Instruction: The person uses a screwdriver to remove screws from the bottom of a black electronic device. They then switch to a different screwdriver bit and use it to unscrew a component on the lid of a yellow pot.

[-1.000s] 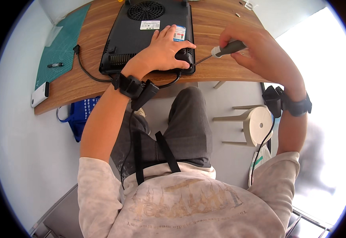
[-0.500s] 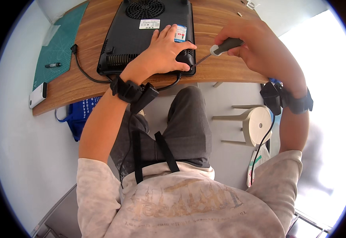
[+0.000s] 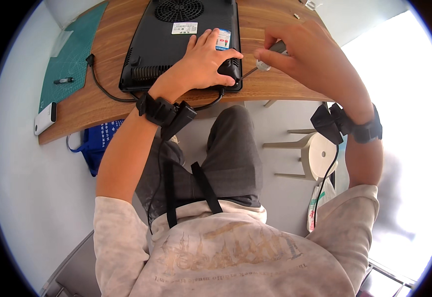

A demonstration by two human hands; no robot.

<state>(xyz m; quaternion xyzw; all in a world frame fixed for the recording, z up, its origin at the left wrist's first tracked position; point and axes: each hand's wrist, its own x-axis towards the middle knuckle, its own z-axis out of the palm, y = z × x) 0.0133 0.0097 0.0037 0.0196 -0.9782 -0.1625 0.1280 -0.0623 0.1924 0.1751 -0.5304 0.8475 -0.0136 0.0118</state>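
A black appliance [image 3: 151, 47] with a round vent and labels lies bottom-up on the wooden table [image 3: 104, 39]. My left hand [image 3: 202, 65] rests on it near the front right corner, fingers spread, thumb beside that corner. In my right hand [image 3: 300, 59] is a screwdriver [image 3: 263, 64] with a grey handle; my fingers wrap round the handle, and its thin shaft slants down-left to the corner beside my left thumb. A black cord [image 3: 213, 100] runs from the appliance's front edge.
A teal mat [image 3: 70, 52] carrying a small dark pen-like object [image 3: 63, 80] lies at the left, near a white rectangular device [image 3: 45, 119] and a plug [image 3: 90, 59]. Small bits [image 3: 297, 16] lie at the back right. Below are a blue bag [image 3: 97, 148] and a beige stool [image 3: 320, 156].
My right hand has turned on the screwdriver and moved slightly left, its fingers now covering more of the handle. My left hand stays spread on the appliance.
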